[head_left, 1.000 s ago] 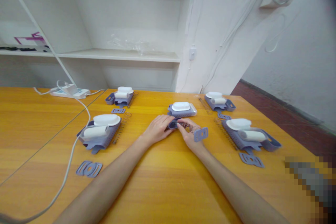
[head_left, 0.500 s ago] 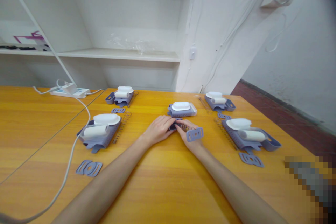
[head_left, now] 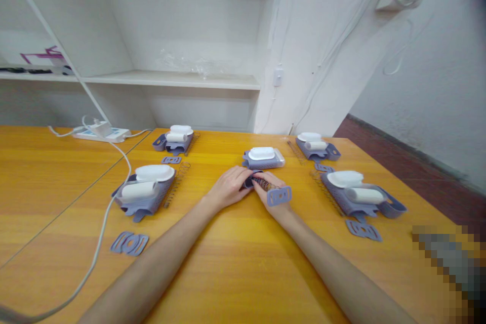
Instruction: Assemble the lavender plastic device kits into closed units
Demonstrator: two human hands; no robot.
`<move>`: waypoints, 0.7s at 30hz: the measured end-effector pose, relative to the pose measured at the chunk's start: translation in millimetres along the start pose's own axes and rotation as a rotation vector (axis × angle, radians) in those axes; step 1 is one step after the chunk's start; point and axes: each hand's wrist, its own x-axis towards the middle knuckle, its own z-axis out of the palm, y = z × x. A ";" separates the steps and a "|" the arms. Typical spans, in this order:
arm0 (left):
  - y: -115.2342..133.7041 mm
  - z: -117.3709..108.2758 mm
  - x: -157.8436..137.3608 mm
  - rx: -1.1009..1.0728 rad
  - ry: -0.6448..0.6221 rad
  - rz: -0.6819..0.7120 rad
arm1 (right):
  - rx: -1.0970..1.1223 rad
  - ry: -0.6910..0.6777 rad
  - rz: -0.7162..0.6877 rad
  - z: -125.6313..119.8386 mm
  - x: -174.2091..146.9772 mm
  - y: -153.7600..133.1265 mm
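Note:
At the middle of the wooden table, my left hand [head_left: 231, 187] is closed around a small purple-grey plastic holder [head_left: 248, 180], mostly hidden by the fingers. My right hand [head_left: 274, 197] grips a dark coil spring [head_left: 267, 185], whose far end reaches to the holder's opening. On the spring's near end sits a flat purple-grey slotted plate [head_left: 279, 196], sticking out over my right wrist. Whether the spring is inside the holder, I cannot tell. Just beyond my hands lies a purple-grey perforated housing [head_left: 264, 163] with a white oval cap [head_left: 261, 153] on top.
Similar part sets stand at left [head_left: 142, 195], back left [head_left: 176, 140], back right [head_left: 315, 147] and right [head_left: 353, 195], each with a white roller, a spring and a slotted plate nearby. A white cable [head_left: 102, 225] crosses the table's left side from a power strip [head_left: 100, 131].
The slotted plate and the spring's near end have shifted slightly left and closer to the holder. Both hands stay almost in place.

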 end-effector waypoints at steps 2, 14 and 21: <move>-0.2 0.5 0.9 -0.105 0.032 -0.079 | -0.018 0.005 -0.002 0.3 0.4 -1.1; -32.8 2.1 7.9 -1.113 0.357 -0.725 | -0.138 0.124 0.047 -7.7 1.0 1.2; -48.0 2.0 6.9 -1.394 0.667 -0.890 | -0.502 0.094 0.166 -20.5 10.7 22.8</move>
